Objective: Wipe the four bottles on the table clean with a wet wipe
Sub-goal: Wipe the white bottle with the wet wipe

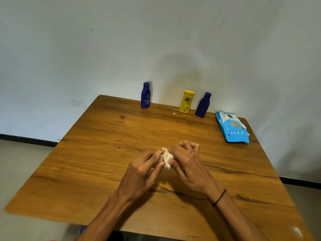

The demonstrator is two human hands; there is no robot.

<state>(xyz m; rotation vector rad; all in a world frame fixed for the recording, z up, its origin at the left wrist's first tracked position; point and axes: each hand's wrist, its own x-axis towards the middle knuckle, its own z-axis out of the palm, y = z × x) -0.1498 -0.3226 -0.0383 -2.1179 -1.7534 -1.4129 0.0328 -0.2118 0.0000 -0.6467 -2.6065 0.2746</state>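
We see both hands meeting over the middle of the wooden table (104, 153). The left hand (140, 173) and the right hand (187, 162) each pinch a crumpled white wet wipe (167, 158) between them. Along the far edge stand a dark blue plastic bottle (145, 95), a yellow plastic bottle (186, 101) and a second dark blue bottle (202, 105). A light blue wipe packet (231, 127) lies at the far right corner. We can find only three bottles.

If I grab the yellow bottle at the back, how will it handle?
The yellow bottle is probably stiff plastic and light. It looks tall over a narrow base, so a sideways nudge may tip it toward the blue bottle close on its right. Its smooth surface may be slippery against a damp wipe.
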